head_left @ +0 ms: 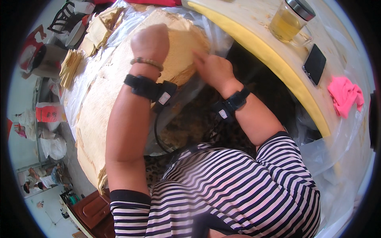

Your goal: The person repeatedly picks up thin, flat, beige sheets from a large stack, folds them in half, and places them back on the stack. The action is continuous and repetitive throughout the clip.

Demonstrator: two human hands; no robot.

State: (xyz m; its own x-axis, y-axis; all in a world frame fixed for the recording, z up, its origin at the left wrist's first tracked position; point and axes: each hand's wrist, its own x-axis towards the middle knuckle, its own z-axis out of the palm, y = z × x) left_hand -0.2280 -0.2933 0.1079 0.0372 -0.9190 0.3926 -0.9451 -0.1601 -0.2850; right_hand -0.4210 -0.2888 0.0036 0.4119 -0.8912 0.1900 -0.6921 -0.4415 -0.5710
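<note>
A broad stack of thin, pale-yellow flatbread sheets lies on clear plastic, its edges rough and layered. My left hand is over the far part of the stack, curled into a fist with its back up; its fingertips and anything in them are hidden. By the right edge of the top sheet is my right hand. Its fingers are bent in and slightly blurred, the tips close to the sheet's edge; whether they pinch it is hard to make out. Both wrists wear black straps with small boxes, and the left also has a beaded bracelet.
Folded flatbread pieces are piled at the far left. On the pale tabletop to the right are a lidded glass jug of yellow liquid, a black phone and a pink cloth. A yellow band edges that table.
</note>
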